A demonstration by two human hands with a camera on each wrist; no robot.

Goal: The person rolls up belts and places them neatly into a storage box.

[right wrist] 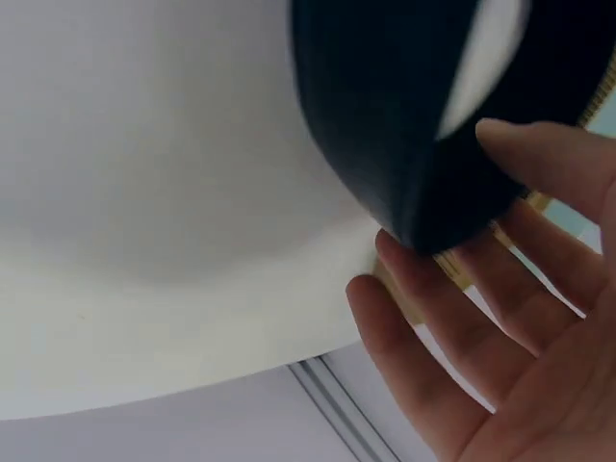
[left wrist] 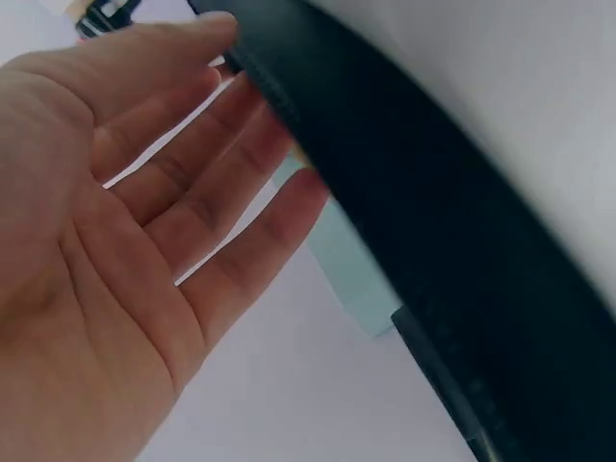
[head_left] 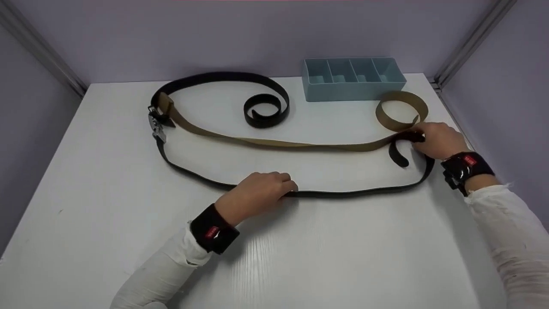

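Note:
A thin black belt [head_left: 351, 194] stands on edge along the front of the white table and bends back at the right. My left hand [head_left: 257, 193] pinches it near the middle; the left wrist view has the thumb [left wrist: 207, 34] at its edge and the fingers behind. My right hand [head_left: 439, 139] pinches the same belt at its right bend, where the loose tip curls inward. Just behind runs a tan belt [head_left: 279, 146], its end coiled beside the right hand. Metal buckles [head_left: 158, 124] cluster at the left.
Another black belt [head_left: 223, 76] arcs along the back, its end coiled mid-table. A blue-grey divided box [head_left: 349, 92] stands at the back right, close behind the tan coil. Pale walls [head_left: 240, 34] enclose the table [head_left: 326, 257] at the back and sides.

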